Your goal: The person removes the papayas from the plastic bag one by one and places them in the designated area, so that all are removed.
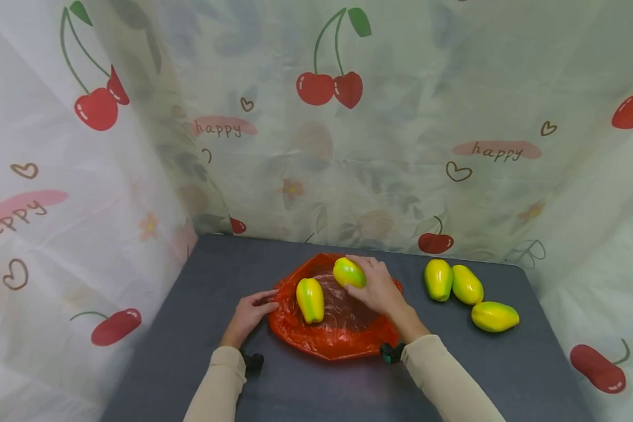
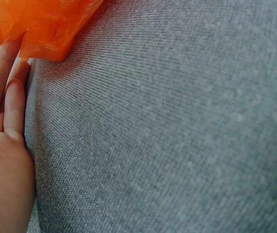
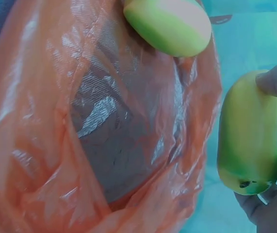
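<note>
An orange-red plastic bag [image 1: 316, 343] lies spread on the dark table with its mouth wide. One yellow-green papaya [image 1: 310, 300] rests on the left part of it. Over the bag's far right part, my right hand [image 1: 377, 287] grips another papaya [image 1: 349, 272]. The right wrist view shows thumb and fingers around this held papaya [image 3: 252, 136], beside the bag's opening. At the bag's left edge is my left hand [image 1: 249, 316], its fingertips touching the plastic. In the left wrist view its fingers [image 2: 14, 104] look fairly straight, the tips partly hidden by the plastic.
Three more papayas sit together on the right of the table: one upright [image 1: 438, 280], one beside it [image 1: 467, 285], and one lying nearer [image 1: 494, 316]. A grey cloth covers the table [image 1: 190, 363]. Curtains printed with cherries [image 1: 401, 164] stand around the back and sides.
</note>
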Motion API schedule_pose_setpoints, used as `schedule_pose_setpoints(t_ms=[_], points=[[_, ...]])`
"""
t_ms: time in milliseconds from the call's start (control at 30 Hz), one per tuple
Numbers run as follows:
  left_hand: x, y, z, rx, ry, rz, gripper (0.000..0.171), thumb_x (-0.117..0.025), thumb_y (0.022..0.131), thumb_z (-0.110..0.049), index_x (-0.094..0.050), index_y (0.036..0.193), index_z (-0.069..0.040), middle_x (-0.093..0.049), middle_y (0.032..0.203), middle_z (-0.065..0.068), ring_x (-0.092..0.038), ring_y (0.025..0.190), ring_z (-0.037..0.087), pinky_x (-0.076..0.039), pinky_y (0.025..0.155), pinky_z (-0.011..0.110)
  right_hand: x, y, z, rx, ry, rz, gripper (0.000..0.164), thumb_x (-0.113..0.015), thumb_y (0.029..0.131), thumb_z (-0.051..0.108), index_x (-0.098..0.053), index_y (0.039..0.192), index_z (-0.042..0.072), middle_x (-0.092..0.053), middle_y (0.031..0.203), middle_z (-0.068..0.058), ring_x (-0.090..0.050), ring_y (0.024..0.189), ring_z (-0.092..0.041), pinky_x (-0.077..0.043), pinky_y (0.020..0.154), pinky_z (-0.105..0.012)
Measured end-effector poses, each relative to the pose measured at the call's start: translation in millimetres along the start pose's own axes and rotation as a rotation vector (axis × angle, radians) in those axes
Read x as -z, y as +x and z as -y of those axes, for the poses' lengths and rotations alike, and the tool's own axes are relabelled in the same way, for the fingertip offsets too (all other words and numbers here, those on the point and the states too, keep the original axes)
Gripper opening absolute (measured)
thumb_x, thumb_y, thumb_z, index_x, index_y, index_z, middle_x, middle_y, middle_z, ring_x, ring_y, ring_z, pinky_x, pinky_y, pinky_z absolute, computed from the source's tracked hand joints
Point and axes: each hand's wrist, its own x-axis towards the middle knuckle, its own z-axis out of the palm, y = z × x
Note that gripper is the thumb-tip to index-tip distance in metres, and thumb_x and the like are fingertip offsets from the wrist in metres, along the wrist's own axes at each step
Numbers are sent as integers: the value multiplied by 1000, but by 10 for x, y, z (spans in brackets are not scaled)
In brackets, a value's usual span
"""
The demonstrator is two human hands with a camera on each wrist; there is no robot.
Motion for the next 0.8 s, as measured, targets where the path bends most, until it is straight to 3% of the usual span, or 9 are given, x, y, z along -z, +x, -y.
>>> schedule_pose_setpoints(t_ms=[233,567,800], points=[[10,-14,-13,10,-14,7,40,-78,90,-35,-72,129,-28,-74,122,1,-66,120,20,-46,115,49,57,-138,-96,-41,55,4,67,-79,88,39,-50,148,30,-50,128,-12,-54,104,-30,-54,82,-43],[5,15,-2,0,9,-1,42,-78,90,-37,-71,130,-27,-74,124,2,-66,120,22,-46,114,50,157,-325,-295,-110,136,-22,69,-78,90,38,-44,150,33,-42,130,-12,-57,101,-31,-54,80,-41],[23,4,-2,1,7,-6,43,-79,89,-38,-71,130,-26,-74,124,3,-66,121,22,-46,115,50,229,-464,-428,-161,123,-48,74,-78,90,39,-40,153,31,-41,135,-15,-57,109,-34,-56,90,-52]])
